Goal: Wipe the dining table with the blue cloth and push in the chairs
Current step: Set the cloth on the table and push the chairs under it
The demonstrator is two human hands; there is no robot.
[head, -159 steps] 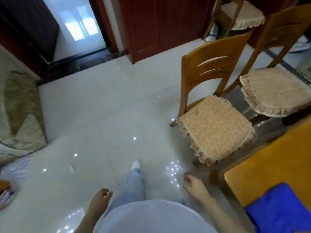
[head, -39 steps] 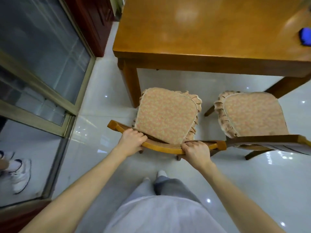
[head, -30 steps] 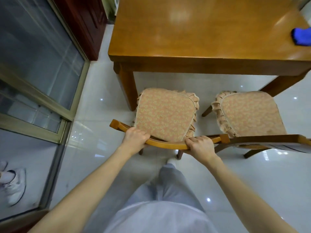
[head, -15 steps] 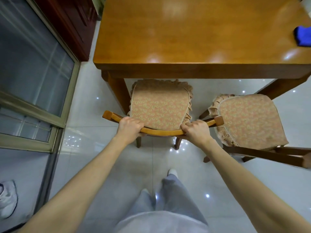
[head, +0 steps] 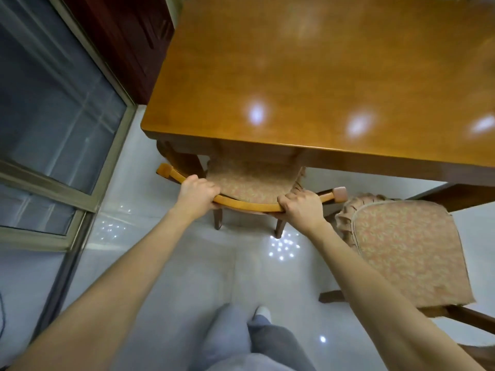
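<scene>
A glossy wooden dining table fills the upper right. A wooden chair with a patterned seat cushion stands at its near edge, most of the seat hidden under the tabletop. My left hand and my right hand both grip the chair's curved top rail. A second chair, with the same cushion, stands to the right, pulled out from the table. The blue cloth is out of view.
A sliding glass door with a metal frame runs along the left. A dark red cabinet stands beside the table's far left corner. The floor is shiny white tile; my legs are below.
Both hands have pushed the left chair forward, so its seat has slid under the table. I have stepped closer, and the blue cloth has left the view.
</scene>
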